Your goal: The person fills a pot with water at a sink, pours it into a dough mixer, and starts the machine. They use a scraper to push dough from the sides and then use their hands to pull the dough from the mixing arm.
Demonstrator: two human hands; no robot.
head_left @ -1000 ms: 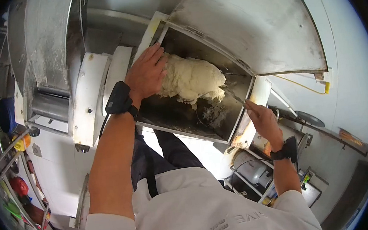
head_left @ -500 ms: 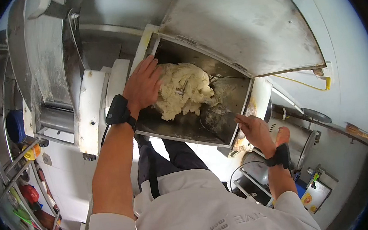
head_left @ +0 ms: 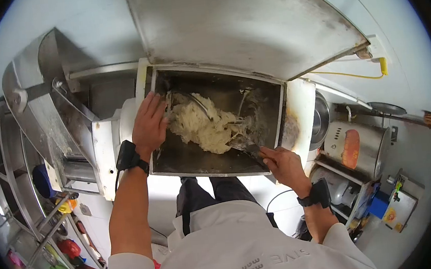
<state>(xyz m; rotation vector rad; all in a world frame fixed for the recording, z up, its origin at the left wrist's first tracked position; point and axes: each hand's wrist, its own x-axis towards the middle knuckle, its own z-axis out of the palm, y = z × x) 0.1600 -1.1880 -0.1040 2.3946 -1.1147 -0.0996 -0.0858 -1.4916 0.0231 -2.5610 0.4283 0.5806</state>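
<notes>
A metal mixer tub [head_left: 208,172] stands in front of me with its lid raised. Inside lies a lumpy mass of pale dough [head_left: 197,128], with a curved metal mixing bar [head_left: 202,106] showing at its top. My left hand [head_left: 149,122] rests over the tub's left wall, fingers stretched out beside the dough. On the other side, my right hand [head_left: 286,165] grips a scraper [head_left: 246,146] above the front right wall. Its blade reaches down into the tub at the dough's lower right edge. Smeared dough covers the tub's right inside.
The large lid [head_left: 247,26] stands up behind the tub. To the left are metal rollers [head_left: 80,171] with a steel chute and a rack [head_left: 17,177] of kitchen items. A steel cylinder [head_left: 357,145] and a small shelf stand at the right.
The scraper has moved from the tub's right side to the dough's edge. The dough sits lower and the mixing bar shows more. My left hand's fingers are farther off the dough; the view has shifted.
</notes>
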